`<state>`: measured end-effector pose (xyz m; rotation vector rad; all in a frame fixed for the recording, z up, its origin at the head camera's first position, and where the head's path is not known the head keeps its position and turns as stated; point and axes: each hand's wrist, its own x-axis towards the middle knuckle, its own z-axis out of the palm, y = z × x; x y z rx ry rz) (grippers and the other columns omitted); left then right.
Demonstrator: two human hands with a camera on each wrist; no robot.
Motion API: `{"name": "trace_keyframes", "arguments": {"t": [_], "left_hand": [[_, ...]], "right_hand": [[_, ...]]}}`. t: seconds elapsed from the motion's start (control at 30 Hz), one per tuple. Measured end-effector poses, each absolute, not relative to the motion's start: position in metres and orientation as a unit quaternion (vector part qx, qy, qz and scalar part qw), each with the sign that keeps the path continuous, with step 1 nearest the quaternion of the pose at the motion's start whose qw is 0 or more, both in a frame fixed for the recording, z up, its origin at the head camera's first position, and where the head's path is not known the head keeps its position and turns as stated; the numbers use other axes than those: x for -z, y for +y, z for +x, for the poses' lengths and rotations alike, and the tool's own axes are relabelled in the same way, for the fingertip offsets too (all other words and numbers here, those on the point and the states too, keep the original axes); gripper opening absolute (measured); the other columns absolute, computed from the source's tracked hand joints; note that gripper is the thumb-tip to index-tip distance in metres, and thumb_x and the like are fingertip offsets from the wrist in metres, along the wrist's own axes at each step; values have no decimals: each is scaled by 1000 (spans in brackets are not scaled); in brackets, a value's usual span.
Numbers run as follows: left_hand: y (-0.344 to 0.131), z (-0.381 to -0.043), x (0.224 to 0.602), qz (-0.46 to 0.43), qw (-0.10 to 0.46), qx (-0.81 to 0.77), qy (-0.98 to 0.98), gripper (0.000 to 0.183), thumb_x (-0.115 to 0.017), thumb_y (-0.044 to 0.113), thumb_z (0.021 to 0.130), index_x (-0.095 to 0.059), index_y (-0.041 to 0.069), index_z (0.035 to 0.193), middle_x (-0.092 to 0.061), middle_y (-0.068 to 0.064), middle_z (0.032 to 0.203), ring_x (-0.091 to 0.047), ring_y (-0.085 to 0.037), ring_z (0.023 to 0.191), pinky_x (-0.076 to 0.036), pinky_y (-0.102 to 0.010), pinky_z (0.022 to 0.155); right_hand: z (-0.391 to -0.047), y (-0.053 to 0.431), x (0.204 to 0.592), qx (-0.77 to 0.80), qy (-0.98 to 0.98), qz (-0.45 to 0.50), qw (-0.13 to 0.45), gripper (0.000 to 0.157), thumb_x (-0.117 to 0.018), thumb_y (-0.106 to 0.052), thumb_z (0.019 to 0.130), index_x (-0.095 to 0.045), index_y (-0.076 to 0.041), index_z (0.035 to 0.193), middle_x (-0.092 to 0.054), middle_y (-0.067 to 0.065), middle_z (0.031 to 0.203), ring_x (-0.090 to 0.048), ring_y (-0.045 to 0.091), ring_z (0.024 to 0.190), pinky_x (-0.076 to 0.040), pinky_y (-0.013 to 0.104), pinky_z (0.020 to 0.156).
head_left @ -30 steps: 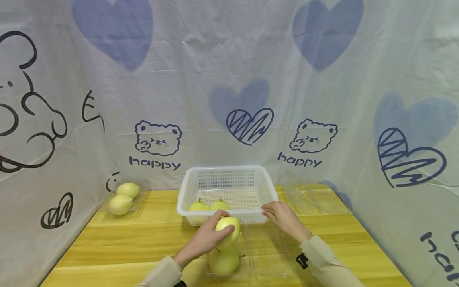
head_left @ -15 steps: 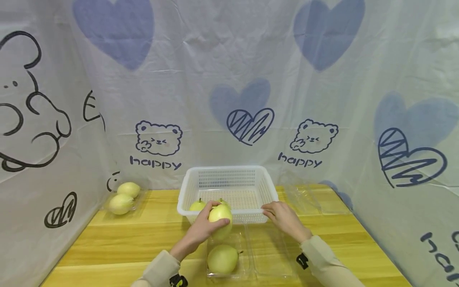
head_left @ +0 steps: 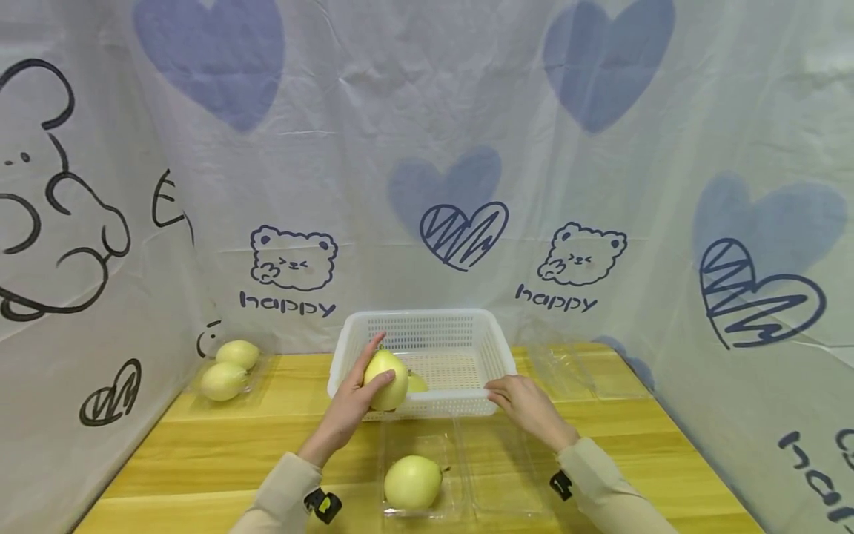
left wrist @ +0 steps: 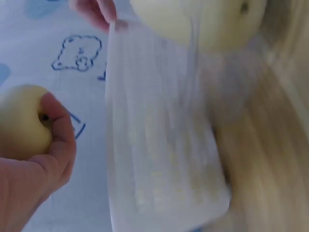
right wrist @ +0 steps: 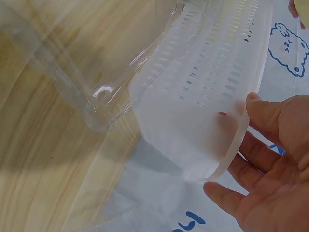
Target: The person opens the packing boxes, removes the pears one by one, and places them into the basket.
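My left hand (head_left: 350, 400) holds a yellow-green pear (head_left: 388, 380) above the near left rim of the white plastic basket (head_left: 494, 341). In the left wrist view the thumb and fingers wrap this pear (left wrist: 21, 121), its hollow end showing. My right hand (head_left: 527, 408) grips the basket's near right rim; the right wrist view shows the thumb inside and fingers outside the wall (right wrist: 193, 116). One pear (head_left: 417, 383) shows inside the basket, partly hidden by the held pear. Another pear (head_left: 412, 482) lies in the left half of an open clear plastic clamshell box (head_left: 507, 482) in front.
At the far left, two pears (head_left: 224, 381) sit in a clear box. Another clear plastic box (head_left: 563, 371) lies at the back right of the wooden table (head_left: 200, 460). A printed curtain (head_left: 427, 111) encloses the back and sides.
My left hand has lifted the pear off the one in the clamshell and carried it up and left to the basket's rim. The right hand has stayed on the rim.
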<state>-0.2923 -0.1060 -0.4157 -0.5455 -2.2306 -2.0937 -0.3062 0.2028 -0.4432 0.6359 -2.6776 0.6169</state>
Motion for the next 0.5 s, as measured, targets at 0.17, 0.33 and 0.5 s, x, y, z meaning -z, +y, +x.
{"name": "trace_keyframes", "arguments": {"t": [0.17, 0.33, 0.5], "left_hand": [[-114, -301, 412, -183, 56, 669, -718, 44, -54, 20, 100, -43, 20, 143, -40, -16, 141, -57, -31, 101, -59, -40, 71], [-121, -314, 405, -167, 82, 678, -711, 50, -54, 5, 93, -39, 17, 140, -40, -20, 135, -55, -33, 101, -59, -40, 70], [-125, -330, 403, -129, 147, 574, -795, 55, -66, 15, 90, -43, 26, 139, -33, -19, 136, -54, -37, 104, -59, -39, 72]], "right_hand": [[-307, 202, 443, -219, -937, 220, 161, 20, -68, -13, 91, -74, -3, 107, -74, 12, 103, -69, 27, 95, -56, 44, 84], [-307, 202, 444, -227, -939, 209, 155, 19, -68, -12, 91, -74, -3, 107, -73, 12, 103, -69, 27, 95, -56, 44, 84], [-306, 202, 444, -228, -940, 205, 150, 19, -68, -12, 91, -74, -3, 107, -73, 11, 103, -69, 27, 95, -56, 43, 84]]}}
